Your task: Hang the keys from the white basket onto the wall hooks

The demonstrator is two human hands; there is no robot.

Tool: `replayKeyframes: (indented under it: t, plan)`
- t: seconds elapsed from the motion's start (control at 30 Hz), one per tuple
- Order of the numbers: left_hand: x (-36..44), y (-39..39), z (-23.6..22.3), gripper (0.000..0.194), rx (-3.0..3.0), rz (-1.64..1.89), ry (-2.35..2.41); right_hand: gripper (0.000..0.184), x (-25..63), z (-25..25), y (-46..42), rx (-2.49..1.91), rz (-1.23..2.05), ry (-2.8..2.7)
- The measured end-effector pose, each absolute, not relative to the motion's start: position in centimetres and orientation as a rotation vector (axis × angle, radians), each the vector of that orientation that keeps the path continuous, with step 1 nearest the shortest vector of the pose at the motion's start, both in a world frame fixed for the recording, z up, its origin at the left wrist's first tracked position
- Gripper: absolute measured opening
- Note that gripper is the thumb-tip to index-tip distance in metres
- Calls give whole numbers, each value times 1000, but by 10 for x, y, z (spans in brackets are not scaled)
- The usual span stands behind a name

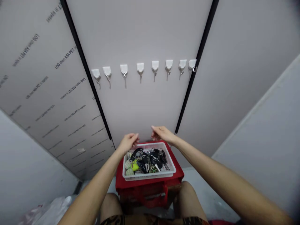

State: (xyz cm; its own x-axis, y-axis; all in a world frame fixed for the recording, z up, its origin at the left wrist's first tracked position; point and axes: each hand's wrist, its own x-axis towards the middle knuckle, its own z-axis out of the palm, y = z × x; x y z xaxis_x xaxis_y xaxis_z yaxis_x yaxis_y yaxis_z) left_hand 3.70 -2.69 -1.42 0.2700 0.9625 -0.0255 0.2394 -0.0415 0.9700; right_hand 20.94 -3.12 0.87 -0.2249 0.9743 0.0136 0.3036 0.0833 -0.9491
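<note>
A white plastic basket (172, 170) stands in front of me, holding a jumble of black keys and key fobs (156, 157). A bright yellow-green item (134, 165) and pale green round pieces (129, 171) lie at its left side. My left hand (127, 143) hovers over the basket's back left corner, fingers loosely bent. Above the back right rim is my right hand (162, 133), its fingers bent and apart. Nothing shows in either hand, though the undersides of the fingers are partly hidden.
The basket rests on a red cloth-like cover (177, 167) between my knees. Several white adhesive hooks (140, 68) line the grey wall panel ahead. Black strips (197, 65) edge that panel. Printed lettering covers the left wall, and plastic bags (52, 212) lie at lower left.
</note>
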Motion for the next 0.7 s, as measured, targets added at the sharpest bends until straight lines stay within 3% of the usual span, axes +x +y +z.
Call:
replayKeyframes:
  t: [0.13, 0.27, 0.7]
  plan:
    - [51, -14, 46, 50, 1189, 910, 788, 52, 184, 45, -21, -878, 1576, -1362]
    - [58, -12, 80, 56, 1186, 804, 568, 55, 177, 66, -17, -598, 1755, -1347]
    - [50, -20, 60, 56, 1293, 740, 699, 54, 171, 52, -22, -819, 1704, -1506]
